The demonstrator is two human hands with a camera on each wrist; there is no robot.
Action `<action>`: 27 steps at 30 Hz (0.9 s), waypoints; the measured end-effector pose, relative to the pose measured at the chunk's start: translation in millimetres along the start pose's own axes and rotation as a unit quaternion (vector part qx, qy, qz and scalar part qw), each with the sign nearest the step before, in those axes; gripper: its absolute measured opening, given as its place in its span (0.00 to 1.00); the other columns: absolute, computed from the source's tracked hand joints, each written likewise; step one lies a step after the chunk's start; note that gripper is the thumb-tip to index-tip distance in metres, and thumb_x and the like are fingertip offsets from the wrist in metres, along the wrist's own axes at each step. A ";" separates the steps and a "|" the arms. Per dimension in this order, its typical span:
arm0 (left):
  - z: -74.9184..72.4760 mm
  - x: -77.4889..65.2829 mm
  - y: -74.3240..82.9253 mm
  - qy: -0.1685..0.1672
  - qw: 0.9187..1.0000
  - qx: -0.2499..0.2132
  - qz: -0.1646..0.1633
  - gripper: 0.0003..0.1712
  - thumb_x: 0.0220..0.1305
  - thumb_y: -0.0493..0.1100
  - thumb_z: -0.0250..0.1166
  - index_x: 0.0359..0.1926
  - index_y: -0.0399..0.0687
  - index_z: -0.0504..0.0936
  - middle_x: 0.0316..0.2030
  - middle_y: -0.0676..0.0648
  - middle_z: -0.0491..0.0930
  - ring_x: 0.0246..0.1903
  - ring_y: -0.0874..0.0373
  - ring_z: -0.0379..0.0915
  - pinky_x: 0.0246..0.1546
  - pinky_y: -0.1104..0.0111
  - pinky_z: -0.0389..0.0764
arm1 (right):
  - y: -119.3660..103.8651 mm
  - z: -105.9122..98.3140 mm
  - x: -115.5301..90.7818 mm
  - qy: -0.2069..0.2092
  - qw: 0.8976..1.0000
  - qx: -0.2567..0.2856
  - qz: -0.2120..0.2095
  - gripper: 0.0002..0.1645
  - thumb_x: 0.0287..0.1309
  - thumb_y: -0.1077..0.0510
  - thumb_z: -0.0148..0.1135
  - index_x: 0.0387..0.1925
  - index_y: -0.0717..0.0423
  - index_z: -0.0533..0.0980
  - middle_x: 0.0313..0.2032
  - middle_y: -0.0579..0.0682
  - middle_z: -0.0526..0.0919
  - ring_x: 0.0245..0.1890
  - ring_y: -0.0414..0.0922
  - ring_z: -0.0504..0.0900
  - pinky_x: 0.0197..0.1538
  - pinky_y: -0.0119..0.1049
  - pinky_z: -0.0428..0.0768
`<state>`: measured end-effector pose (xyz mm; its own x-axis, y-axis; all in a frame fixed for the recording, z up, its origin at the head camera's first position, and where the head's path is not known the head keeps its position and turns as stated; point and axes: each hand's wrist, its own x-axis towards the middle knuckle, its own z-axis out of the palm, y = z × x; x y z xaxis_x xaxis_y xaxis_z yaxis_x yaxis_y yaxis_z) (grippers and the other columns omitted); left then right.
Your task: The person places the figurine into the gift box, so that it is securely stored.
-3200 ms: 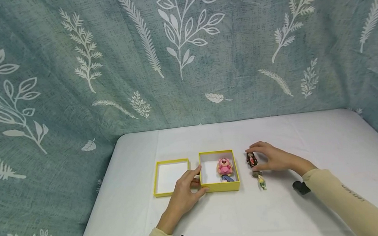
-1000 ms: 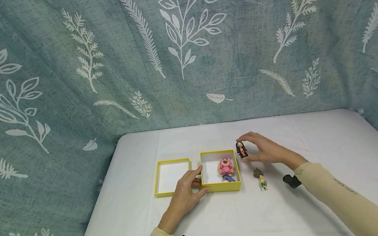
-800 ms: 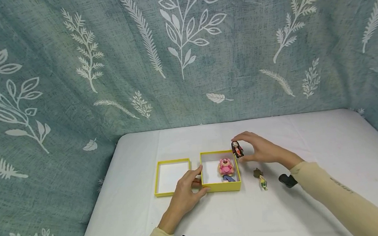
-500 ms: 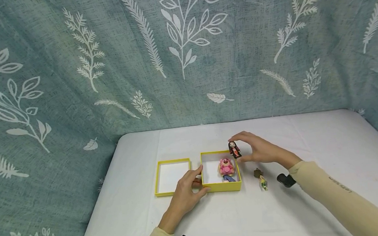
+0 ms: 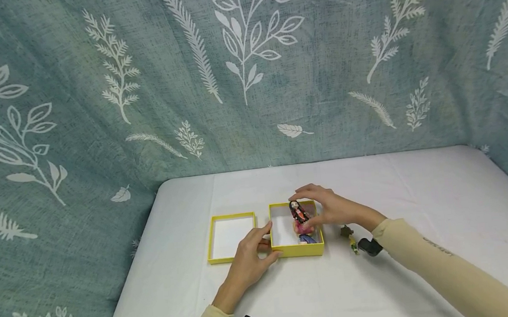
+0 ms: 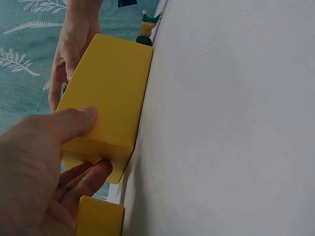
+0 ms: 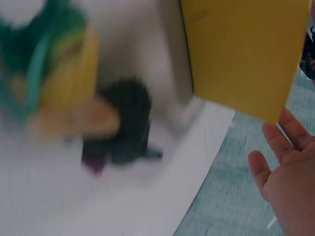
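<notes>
In the head view my right hand [image 5: 333, 209] pinches a small doll figurine [image 5: 297, 211] with long dark hair and red-and-black clothes, over the open yellow box [image 5: 297, 251]. The doll overlaps a pink bear figurine [image 5: 303, 228] inside the box. A blue figurine [image 5: 307, 238] lies in front of the bear. My left hand [image 5: 247, 253] grips the box's left front corner. In the left wrist view its thumb [image 6: 81, 120] lies on the yellow front wall and its fingers bend against the side.
A shallow yellow-rimmed lid [image 5: 231, 237] lies left of the box, beside my left hand. Right of the box, a figurine in yellow and green [image 5: 353, 244] with dark hair lies on the white table [image 5: 411, 296], under my right forearm. A leaf-patterned curtain [image 5: 328, 71] hangs behind.
My right hand has picked the dark-haired doll up from the table and carried it left, across the box's right rim to over the bear. The left hand and box stay put.
</notes>
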<state>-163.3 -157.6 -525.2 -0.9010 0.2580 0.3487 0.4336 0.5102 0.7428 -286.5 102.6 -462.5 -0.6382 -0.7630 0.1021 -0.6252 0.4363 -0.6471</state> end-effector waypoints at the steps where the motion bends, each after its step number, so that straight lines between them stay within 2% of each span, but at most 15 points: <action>1: 0.0 0.1 -0.3 0.000 1.000 0.000 0.000 0.43 0.54 0.37 0.74 0.70 0.38 0.66 0.51 0.39 0.77 0.42 0.55 0.82 0.44 0.73 0.86 | -0.9 3.0 1.8 -0.001 1.000 -0.003 0.001 0.43 0.46 0.46 0.77 0.65 0.43 0.71 0.68 0.61 0.65 0.67 0.61 0.63 0.63 0.71 0.57; 9: -0.3 -0.1 -0.9 -0.002 1.000 0.007 0.000 0.44 0.55 0.37 0.74 0.71 0.41 0.65 0.51 0.40 0.77 0.42 0.56 0.82 0.44 0.74 0.86 | -10.5 21.4 11.8 -0.005 1.000 -0.016 0.010 0.41 0.44 0.44 0.78 0.62 0.41 0.75 0.69 0.61 0.62 0.66 0.61 0.63 0.61 0.63 0.54; 19: -1.2 0.7 0.0 -0.003 1.000 0.020 -0.001 0.43 0.55 0.38 0.74 0.71 0.41 0.65 0.51 0.42 0.77 0.42 0.57 0.82 0.44 0.74 0.86 | -17.8 29.5 21.0 0.006 0.996 -0.078 0.040 0.39 0.42 0.44 0.79 0.59 0.40 0.77 0.68 0.63 0.63 0.67 0.65 0.61 0.64 0.71 0.49; 27: -0.9 0.1 -0.2 0.000 0.999 0.041 -0.003 0.43 0.55 0.40 0.74 0.71 0.43 0.66 0.50 0.45 0.77 0.42 0.59 0.82 0.44 0.72 0.86 | -25.6 27.9 25.3 0.002 0.994 -0.086 0.059 0.39 0.40 0.45 0.80 0.59 0.40 0.78 0.68 0.62 0.63 0.68 0.66 0.59 0.63 0.71 0.49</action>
<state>-163.5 -158.4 -524.8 -0.9040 0.2544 0.3436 0.4269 0.5780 0.6955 -274.0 58.8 -464.4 -0.7136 -0.6997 0.0352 -0.6128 0.5990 -0.5155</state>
